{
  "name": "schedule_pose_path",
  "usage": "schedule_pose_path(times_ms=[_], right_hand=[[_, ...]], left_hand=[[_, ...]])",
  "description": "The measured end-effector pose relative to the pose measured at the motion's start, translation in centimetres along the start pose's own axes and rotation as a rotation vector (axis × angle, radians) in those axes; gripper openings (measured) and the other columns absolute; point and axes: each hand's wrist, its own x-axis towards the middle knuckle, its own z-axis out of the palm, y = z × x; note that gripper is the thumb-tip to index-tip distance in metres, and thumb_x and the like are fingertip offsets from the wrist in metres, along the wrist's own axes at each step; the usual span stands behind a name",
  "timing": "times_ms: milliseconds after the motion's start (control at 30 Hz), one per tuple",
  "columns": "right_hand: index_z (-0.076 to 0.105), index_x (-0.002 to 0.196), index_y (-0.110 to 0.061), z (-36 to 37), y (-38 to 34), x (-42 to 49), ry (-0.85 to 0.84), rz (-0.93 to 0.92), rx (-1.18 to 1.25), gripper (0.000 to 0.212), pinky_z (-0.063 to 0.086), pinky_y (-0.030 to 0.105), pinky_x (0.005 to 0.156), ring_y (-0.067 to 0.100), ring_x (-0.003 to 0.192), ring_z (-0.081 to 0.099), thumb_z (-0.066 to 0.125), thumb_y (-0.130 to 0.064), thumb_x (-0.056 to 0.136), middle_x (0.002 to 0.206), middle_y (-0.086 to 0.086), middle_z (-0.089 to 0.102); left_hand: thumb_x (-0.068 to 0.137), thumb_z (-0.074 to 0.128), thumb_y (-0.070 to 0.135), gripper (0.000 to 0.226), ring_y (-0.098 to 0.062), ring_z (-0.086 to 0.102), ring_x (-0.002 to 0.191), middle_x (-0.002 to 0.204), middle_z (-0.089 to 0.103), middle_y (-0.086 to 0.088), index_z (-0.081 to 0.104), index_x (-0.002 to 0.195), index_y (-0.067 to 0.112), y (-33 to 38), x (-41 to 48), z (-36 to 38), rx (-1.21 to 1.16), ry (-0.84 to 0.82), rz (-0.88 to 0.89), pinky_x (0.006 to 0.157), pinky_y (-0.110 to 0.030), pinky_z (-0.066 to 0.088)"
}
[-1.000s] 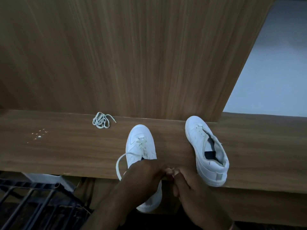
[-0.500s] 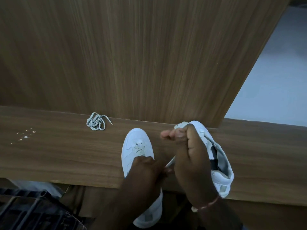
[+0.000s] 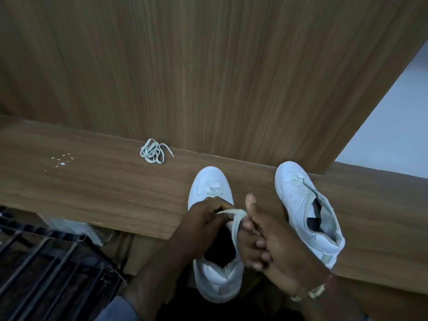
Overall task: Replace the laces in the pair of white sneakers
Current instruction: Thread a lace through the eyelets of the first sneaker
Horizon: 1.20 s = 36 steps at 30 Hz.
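My left hand was over the throat of the near sneaker, with its fingertips pinching one end of the lace. From that pinch the lace ran rightward to my right hand, then dropped along that hand's inner side toward the shoe's opening. My right hand had its fingers curled on the lace and its thumb raised; the exact contact points were hidden by the fingers. One bar of lace crossed the lowest eyelets near the toe. The near sneaker lay toe-forward on the wooden shelf, its heel overhanging the front edge, directly beneath both hands. The second sneaker lay just beside my right hand on the shelf, unlaced, toe against the wooden back panel, untouched. A spare lace lay bundled at the foot of that panel, well apart from both hands. A black metal rack stood below the shelf at left.
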Motion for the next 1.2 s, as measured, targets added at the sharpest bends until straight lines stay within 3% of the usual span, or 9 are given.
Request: schedule_pose_path(times_ms=[100,200,267,567,633,733,933,1100,1200], right_hand=[[0.039,0.055,-0.019,0.6,0.2,1.8,0.079,-0.126,0.283,0.050,0.021,0.017,0.034,0.007,0.029,0.018,0.046,-0.045,0.097,0.042,-0.005,0.020],[0.039,0.050,-0.021,0.8,0.2,3.1,0.169,-0.210,0.377,0.052,0.021,0.016,0.032,0.007,0.026,0.020,0.048,-0.040,0.098,0.038,-0.005,0.021],[0.041,0.048,-0.020,1.0,0.2,3.3,0.200,-0.224,0.364,0.055,0.024,0.017,0.032,0.007,0.026,0.021,0.047,-0.040,0.099,0.038,-0.005,0.022],[0.046,0.064,-0.012,1.7,1.3,3.2,0.500,-0.361,0.165,0.048,0.038,0.027,0.045,0.016,0.037,0.041,0.047,-0.044,0.100,0.043,0.001,0.043],[0.051,0.065,-0.010,1.8,2.1,2.9,0.549,-0.432,0.116,0.047,0.045,0.029,0.053,0.018,0.045,0.052,0.049,-0.041,0.100,0.050,0.003,0.054],[0.064,0.067,-0.014,0.7,3.1,2.2,0.674,-0.524,-0.319,0.040,0.047,0.030,0.067,0.010,0.063,0.063,0.054,-0.038,0.097,0.065,-0.002,0.069],[0.075,0.097,-0.025,-0.4,2.4,-0.4,0.508,-0.448,-0.359,0.010,0.048,0.018,0.051,0.009,0.048,0.056,0.066,-0.024,0.091,0.058,0.004,0.066],[0.072,0.098,-0.029,0.3,4.1,0.3,0.470,-0.445,-0.512,0.014,0.057,0.032,0.078,0.005,0.081,0.071,0.065,-0.019,0.092,0.087,-0.011,0.076],[0.076,0.092,-0.027,0.3,4.0,0.3,0.487,-0.445,-0.536,0.014,0.057,0.031,0.076,0.005,0.076,0.071,0.067,-0.016,0.090,0.081,-0.010,0.075]], left_hand=[[0.080,0.057,0.007,0.027,-0.016,0.066,0.096,0.098,0.072,-0.002,0.068,0.105,0.009,0.3,-0.4,0.4,-0.337,-0.154,-0.097,0.086,-0.028,0.049],[0.067,0.060,0.010,0.046,-0.031,0.062,0.092,0.097,0.066,-0.026,0.062,0.109,-0.010,0.7,0.0,0.4,-0.570,-0.191,-0.231,0.090,-0.046,0.048],[0.091,0.054,0.007,0.017,-0.024,0.063,0.078,0.085,0.067,-0.020,0.064,0.094,-0.005,1.1,-0.2,0.7,-0.545,-0.155,-0.224,0.080,-0.035,0.051],[0.099,0.045,0.021,0.034,-0.004,0.052,0.059,0.059,0.056,0.008,0.053,0.066,0.019,1.1,-0.3,3.1,0.033,0.099,-0.134,0.063,-0.021,0.042],[0.096,0.041,0.025,0.033,-0.007,0.049,0.066,0.063,0.051,0.009,0.051,0.065,0.020,1.0,-0.4,3.3,0.121,0.162,-0.097,0.066,-0.025,0.040],[0.093,0.042,0.033,0.028,-0.014,0.046,0.085,0.083,0.049,0.007,0.064,0.081,0.020,0.0,-0.3,2.8,0.336,0.205,-0.050,0.076,-0.031,0.040],[0.090,0.044,0.036,0.027,-0.013,0.050,0.069,0.074,0.048,0.006,0.065,0.081,0.022,1.3,-0.8,0.4,0.442,0.047,0.018,0.063,-0.033,0.044],[0.087,0.041,0.022,0.023,-0.017,0.055,0.079,0.086,0.056,0.000,0.062,0.090,0.015,2.5,-2.3,0.0,0.459,-0.103,-0.010,0.071,-0.039,0.049],[0.089,0.036,0.026,0.029,-0.011,0.056,0.085,0.090,0.057,0.000,0.062,0.094,0.015,3.4,-2.8,-0.9,0.280,-0.228,-0.078,0.078,-0.035,0.048]])
